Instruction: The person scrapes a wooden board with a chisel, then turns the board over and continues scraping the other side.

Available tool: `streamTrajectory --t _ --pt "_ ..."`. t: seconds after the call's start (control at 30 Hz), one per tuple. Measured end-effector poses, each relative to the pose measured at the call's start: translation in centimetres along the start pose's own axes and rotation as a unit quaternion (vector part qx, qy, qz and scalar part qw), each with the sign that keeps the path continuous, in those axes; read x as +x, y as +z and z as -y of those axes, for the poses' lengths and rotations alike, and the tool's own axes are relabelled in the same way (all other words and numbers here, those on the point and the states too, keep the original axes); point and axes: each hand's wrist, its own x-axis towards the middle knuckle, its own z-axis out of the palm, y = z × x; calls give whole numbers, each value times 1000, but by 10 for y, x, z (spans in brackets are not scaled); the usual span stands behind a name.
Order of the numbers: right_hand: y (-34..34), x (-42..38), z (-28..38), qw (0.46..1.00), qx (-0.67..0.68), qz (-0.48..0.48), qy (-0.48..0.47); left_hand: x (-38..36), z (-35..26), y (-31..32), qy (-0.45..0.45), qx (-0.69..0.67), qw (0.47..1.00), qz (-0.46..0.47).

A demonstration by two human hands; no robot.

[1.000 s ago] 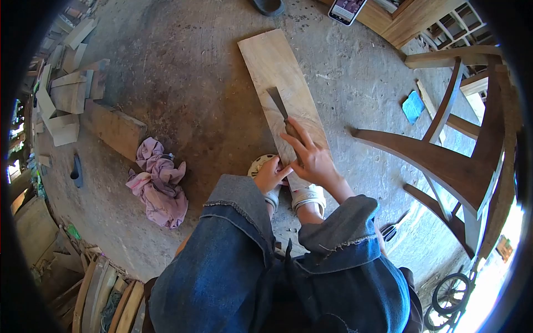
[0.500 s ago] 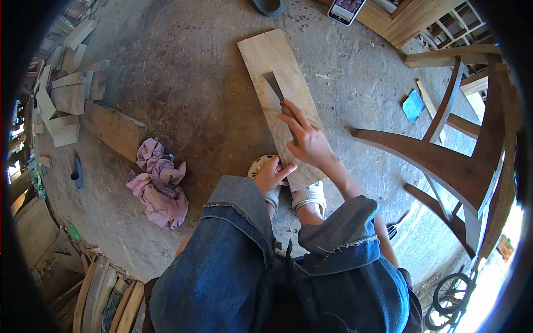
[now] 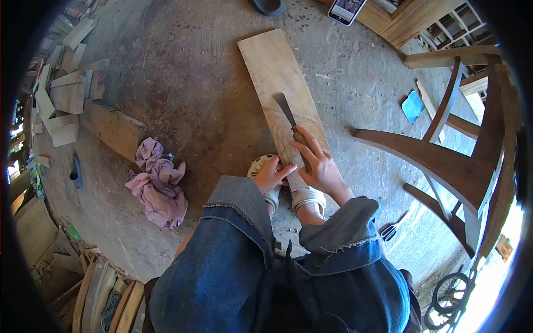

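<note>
A long pale wooden board [image 3: 276, 71] lies on the concrete floor, running away from my feet. My right hand [image 3: 318, 165] grips the handle of a flat-bladed tool [image 3: 287, 112], whose blade rests on the board's middle. My left hand [image 3: 270, 173] presses on the board's near left edge, fingers curled against it. My feet in light sandals [image 3: 308, 197] sit at the board's near end. My knees in blue denim fill the lower part of the view.
A pink crumpled cloth [image 3: 159, 183] lies to the left. Wood offcuts [image 3: 65, 100] pile at far left. A dark wooden chair frame [image 3: 461, 150] lies on the right, with a blue pad [image 3: 413, 106] beside it. A phone [image 3: 346, 8] sits at the top.
My right hand pushed the tool forward up the board half a second ago, then drew it back toward my feet. The left hand and the board stayed put.
</note>
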Motion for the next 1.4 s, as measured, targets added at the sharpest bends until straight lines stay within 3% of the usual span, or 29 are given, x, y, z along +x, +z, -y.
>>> streamTrajectory --t 0.17,0.37,0.67,0.83,1.07,1.4 --pt "-1 36 -12 998 -29 -19 -53 0 0 2 17 -10 1000 -2" --pt "-1 56 -14 1000 -15 3 -8 9 18 -2 25 -33 999 10" --pt "-4 -7 -2 1000 18 3 8 -1 0 2 22 -22 1000 0" --pt "-10 6 -4 1000 10 0 -11 -1 -1 5 54 -58 997 -18" --pt "-3 39 -7 1000 -4 -7 -1 -2 0 3 61 2 998 -24" --pt "-9 -15 2 999 47 -3 15 -1 2 4 40 -40 998 -5"
